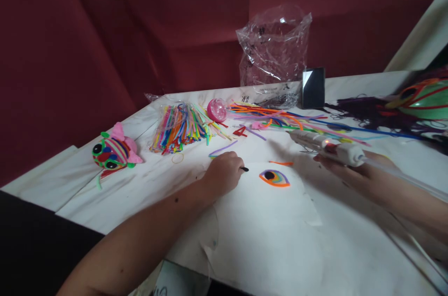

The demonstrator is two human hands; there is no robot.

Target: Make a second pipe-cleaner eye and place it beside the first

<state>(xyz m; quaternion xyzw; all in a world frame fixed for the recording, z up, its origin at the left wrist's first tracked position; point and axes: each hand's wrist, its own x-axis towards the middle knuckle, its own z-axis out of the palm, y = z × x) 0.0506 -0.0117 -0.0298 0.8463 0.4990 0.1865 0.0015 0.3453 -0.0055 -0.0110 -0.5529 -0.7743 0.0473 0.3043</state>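
head view: left fingers [237, 163] closed on black piece [246, 169].

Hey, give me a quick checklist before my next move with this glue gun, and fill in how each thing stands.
1. White plastic glue gun in right hand: ok, held.
2. Small orange indicator light on the gun: ok, glowing.
3. Small black piece in left hand: ok, pinched at the fingertips.
4. Nozzle clear of left hand: ok, apart.
5. Area around the orange-and-purple eye shape free of loose bits: not ok, thin orange strip lies just beyond it.
6. Glue at the nozzle tip: cannot tell.
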